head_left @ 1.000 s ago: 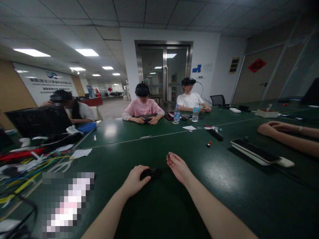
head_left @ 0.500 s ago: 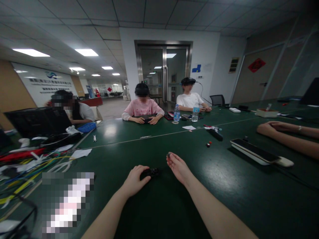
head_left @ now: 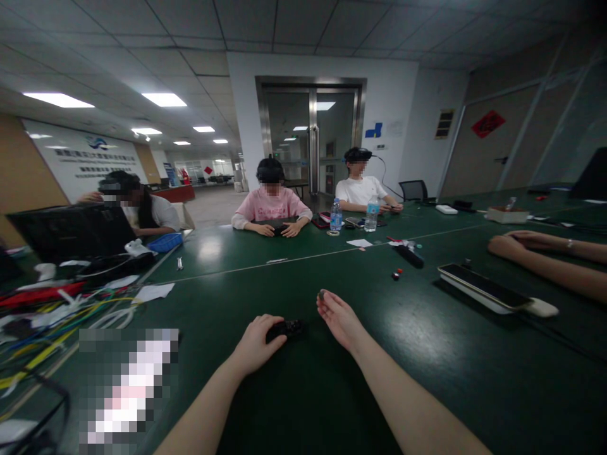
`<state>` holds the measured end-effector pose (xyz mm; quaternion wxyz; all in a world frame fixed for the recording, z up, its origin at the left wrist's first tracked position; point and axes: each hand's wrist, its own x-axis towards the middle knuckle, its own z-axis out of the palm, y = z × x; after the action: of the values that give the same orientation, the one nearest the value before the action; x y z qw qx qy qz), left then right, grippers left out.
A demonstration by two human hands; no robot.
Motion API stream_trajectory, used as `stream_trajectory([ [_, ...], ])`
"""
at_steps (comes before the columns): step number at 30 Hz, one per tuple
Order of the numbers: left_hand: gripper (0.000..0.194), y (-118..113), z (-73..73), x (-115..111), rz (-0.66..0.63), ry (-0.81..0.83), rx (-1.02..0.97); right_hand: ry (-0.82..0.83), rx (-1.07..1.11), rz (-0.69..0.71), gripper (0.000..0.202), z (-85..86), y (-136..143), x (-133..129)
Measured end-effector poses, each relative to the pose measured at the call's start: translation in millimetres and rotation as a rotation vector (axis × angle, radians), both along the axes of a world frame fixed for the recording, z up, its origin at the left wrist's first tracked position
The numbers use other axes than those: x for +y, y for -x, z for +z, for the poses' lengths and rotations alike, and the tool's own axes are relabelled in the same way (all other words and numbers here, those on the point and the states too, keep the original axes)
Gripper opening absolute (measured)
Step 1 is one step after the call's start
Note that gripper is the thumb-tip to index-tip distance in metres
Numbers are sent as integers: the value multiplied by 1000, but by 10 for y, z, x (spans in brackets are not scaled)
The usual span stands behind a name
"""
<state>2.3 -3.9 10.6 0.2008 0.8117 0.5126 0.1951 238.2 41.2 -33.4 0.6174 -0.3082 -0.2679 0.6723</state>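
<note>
Black device (head_left: 293,328) — in left hand (head_left: 260,341), small object (head_left: 322,294) — pinched in right hand (head_left: 342,321)

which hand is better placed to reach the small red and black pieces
Likely the right hand: it's nearer the pieces, though pinching a small greyish object; the left hand holds a black oblong device.

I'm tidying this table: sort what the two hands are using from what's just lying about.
In use:
black object, held by the left hand
small piece, pinched by the right hand; too small to identify

Lying about:
phone
bottles
blue basket
cables
</note>
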Motion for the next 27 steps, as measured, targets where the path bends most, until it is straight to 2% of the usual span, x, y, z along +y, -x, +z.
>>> stream_trajectory([
  [11,42,-12,65,-32,12,44,0,20,-21,-10,32,22,3,-15],
  [27,41,1,10,-4,13,12,15,7,9,3,28,3,-2,1],
])
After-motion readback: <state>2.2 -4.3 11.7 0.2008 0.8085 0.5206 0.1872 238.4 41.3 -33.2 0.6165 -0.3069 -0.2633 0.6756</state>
